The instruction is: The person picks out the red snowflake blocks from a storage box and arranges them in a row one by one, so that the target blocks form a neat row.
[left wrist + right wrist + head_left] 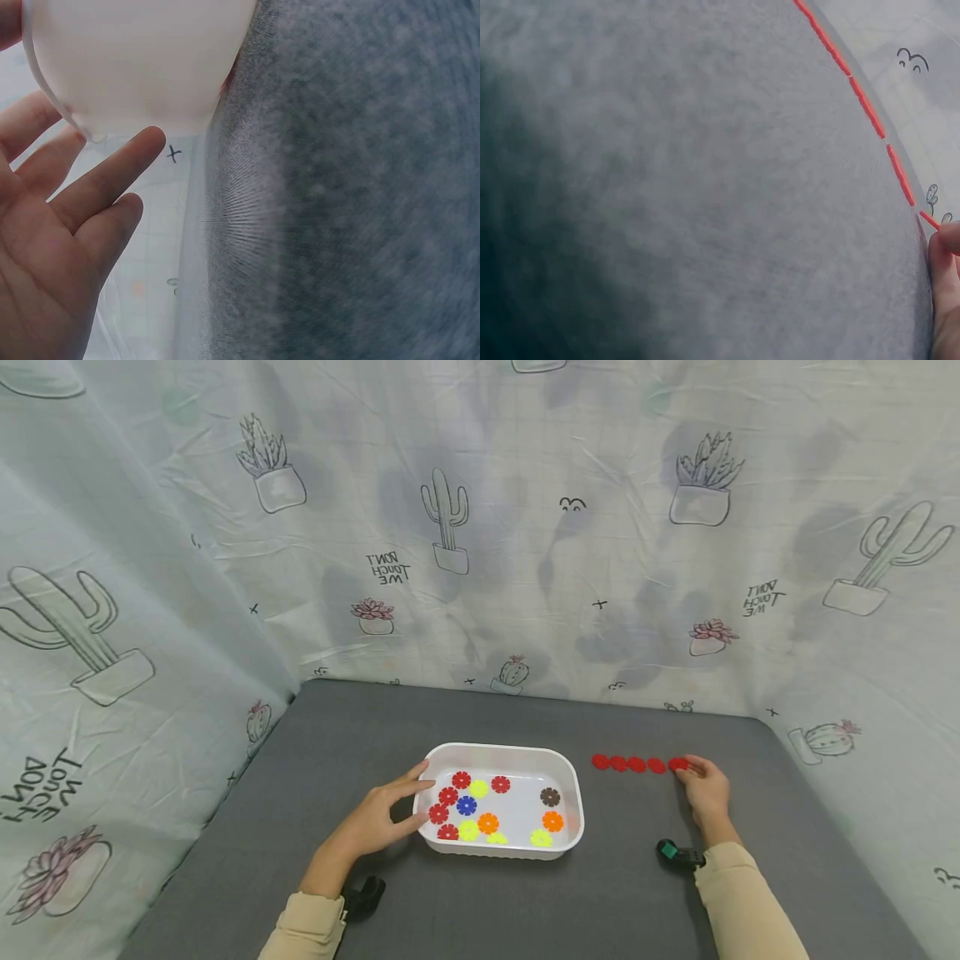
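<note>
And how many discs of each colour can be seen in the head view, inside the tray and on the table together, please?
Red discs: 10
Yellow discs: 4
Orange discs: 2
Blue disc: 1
Brown disc: 1
Total: 18

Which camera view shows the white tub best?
The head view: it shows the white tub nearly whole, with colourful pieces inside. The left wrist view catches only part of its outside; the right wrist view does not show it.
</note>
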`<state>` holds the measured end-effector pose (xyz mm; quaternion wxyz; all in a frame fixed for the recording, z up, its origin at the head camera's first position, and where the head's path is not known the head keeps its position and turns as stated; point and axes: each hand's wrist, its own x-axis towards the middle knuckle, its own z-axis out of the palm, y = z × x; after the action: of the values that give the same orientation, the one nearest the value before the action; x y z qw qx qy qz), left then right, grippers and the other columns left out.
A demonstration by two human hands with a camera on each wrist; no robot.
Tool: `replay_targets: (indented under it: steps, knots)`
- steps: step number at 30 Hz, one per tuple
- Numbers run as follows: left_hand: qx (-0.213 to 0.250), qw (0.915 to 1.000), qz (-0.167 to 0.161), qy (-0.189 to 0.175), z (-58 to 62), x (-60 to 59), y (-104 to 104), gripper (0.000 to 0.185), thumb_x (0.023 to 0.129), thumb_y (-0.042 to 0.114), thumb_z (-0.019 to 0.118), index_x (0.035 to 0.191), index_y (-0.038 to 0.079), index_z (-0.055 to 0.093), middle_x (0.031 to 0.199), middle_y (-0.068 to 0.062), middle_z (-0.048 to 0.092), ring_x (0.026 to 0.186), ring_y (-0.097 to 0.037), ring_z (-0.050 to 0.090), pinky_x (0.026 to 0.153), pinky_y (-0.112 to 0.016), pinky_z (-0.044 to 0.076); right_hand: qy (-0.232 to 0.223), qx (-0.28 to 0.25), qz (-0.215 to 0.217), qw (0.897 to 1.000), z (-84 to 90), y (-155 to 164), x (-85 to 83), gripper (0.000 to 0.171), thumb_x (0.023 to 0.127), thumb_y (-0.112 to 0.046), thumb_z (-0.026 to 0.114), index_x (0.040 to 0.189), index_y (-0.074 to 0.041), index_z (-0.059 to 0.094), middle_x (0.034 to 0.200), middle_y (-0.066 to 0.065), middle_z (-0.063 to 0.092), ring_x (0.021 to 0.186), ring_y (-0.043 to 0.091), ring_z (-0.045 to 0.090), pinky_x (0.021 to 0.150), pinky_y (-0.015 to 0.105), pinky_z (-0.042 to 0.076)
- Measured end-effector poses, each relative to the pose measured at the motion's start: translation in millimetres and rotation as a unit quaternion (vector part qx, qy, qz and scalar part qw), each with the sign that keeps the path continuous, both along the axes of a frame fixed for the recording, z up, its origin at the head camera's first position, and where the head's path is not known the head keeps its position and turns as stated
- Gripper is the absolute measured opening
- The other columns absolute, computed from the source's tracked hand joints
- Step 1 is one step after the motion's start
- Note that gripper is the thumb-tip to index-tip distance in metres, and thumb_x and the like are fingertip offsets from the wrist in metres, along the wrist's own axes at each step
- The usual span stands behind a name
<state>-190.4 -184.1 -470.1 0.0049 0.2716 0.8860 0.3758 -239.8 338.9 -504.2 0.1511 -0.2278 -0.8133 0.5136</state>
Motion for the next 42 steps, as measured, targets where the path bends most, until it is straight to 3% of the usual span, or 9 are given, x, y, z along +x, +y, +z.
replay_targets:
  steps: [5, 9, 13, 21, 25, 29, 35, 38, 42]
  knots:
    - [-0.005, 0.9999, 0.008, -0.005, -1.0, 0.8, -1, 0.050, 0.081, 0.031, 0.064, 0.127, 0.017, 0.051, 0.145, 0.006, 0.029, 0.128, -0.018, 0.036, 0.097, -0.048, 0.037, -0.021, 0.049, -0.004, 0.999, -1.7, -4, 0.2, 0.036, 0.085, -0.005, 0.054, 0.120, 0.003, 0.052, 0.110, 0.018, 0.056, 0.072, -0.012, 0.041, 0.058, 0.004, 0.037]
    - [-0.004, 0.9999, 0.009, -0.005, -0.9, 0.8, -2, 0.050, 0.081, 0.032, 0.063, 0.127, 0.018, 0.051, 0.145, 0.005, 0.029, 0.129, -0.018, 0.036, 0.097, -0.048, 0.038, -0.033, 0.073, -0.005, 0.997, -2.3, -6, 0.8, 0.035, 0.086, -0.007, 0.053, 0.120, 0.001, 0.053, 0.113, 0.020, 0.057, 0.086, 0.006, 0.051, 0.059, 0.006, 0.036]
    - [-0.006, 0.9999, 0.011, -0.007, -0.8, 0.6, -1, 0.051, 0.081, 0.033, 0.063, 0.128, 0.018, 0.051, 0.145, 0.005, 0.029, 0.129, -0.019, 0.036, 0.097, -0.048, 0.038, -0.037, 0.094, -0.002, 0.995, -1.3, -8, 1.5, 0.036, 0.086, -0.008, 0.051, 0.121, 0.000, 0.053, 0.113, 0.023, 0.057, 0.099, 0.024, 0.053, 0.067, 0.018, 0.039]
    - [-0.007, 0.9999, 0.009, 0.004, -1.6, -1.2, -1, 0.050, 0.081, 0.033, 0.063, 0.127, 0.017, 0.052, 0.145, 0.004, 0.031, 0.128, -0.019, 0.037, 0.097, -0.048, 0.038, -0.031, 0.149, -0.015, 0.988, 0.0, -11, 1.6, 0.034, 0.084, -0.009, 0.050, 0.116, 0.001, 0.056, 0.106, 0.024, 0.057, 0.096, 0.033, 0.052, 0.080, 0.043, 0.039]
    - [-0.004, 0.9999, 0.009, 0.011, -1.6, -2.0, -1, 0.050, 0.080, 0.030, 0.065, 0.127, 0.016, 0.052, 0.144, 0.004, 0.032, 0.128, -0.019, 0.037, 0.097, -0.049, 0.037, -0.014, 0.157, -0.031, 0.987, -0.3, -13, 1.1, 0.034, 0.081, -0.007, 0.050, 0.112, 0.003, 0.058, 0.102, 0.023, 0.055, 0.093, 0.031, 0.052, 0.078, 0.040, 0.038]
    - [-0.010, 0.9998, 0.011, 0.014, -1.8, -2.3, -1, 0.050, 0.080, 0.030, 0.064, 0.127, 0.017, 0.052, 0.144, 0.004, 0.032, 0.127, -0.019, 0.038, 0.097, -0.048, 0.038, -0.005, 0.115, -0.053, 0.992, -1.1, -13, 1.5, 0.035, 0.082, -0.006, 0.049, 0.115, 0.003, 0.056, 0.108, 0.021, 0.056, 0.096, 0.028, 0.053, 0.073, 0.026, 0.039]
    - [-0.012, 0.9999, 0.011, 0.007, -2.0, -1.5, -1, 0.049, 0.081, 0.031, 0.064, 0.127, 0.019, 0.051, 0.145, 0.005, 0.030, 0.128, -0.019, 0.037, 0.097, -0.048, 0.038, 0.014, 0.040, -0.077, 0.996, -1.4, -12, 6.2, 0.038, 0.085, -0.012, 0.052, 0.121, -0.001, 0.054, 0.117, 0.019, 0.058, 0.081, -0.002, 0.050, 0.061, 0.002, 0.034]
    - [-0.012, 0.9999, 0.011, -0.001, -1.3, -0.7, 0, 0.049, 0.081, 0.032, 0.063, 0.127, 0.020, 0.051, 0.145, 0.006, 0.029, 0.129, -0.019, 0.036, 0.097, -0.049, 0.037, 0.019, 0.025, -0.069, 0.997, -0.7, -11, 8.9, 0.039, 0.086, -0.014, 0.053, 0.122, -0.001, 0.053, 0.119, 0.019, 0.057, 0.072, -0.014, 0.042, 0.060, 0.001, 0.035]
    - [-0.014, 0.9998, 0.013, -0.008, -0.7, 0.0, 0, 0.050, 0.081, 0.032, 0.063, 0.128, 0.020, 0.051, 0.146, 0.007, 0.028, 0.129, -0.019, 0.035, 0.098, -0.049, 0.037, 0.020, 0.014, -0.053, 0.998, 0.8, -12, 13.2, 0.040, 0.088, -0.018, 0.053, 0.125, -0.002, 0.050, 0.121, 0.019, 0.055, 0.075, -0.016, 0.042, 0.062, 0.001, 0.036]
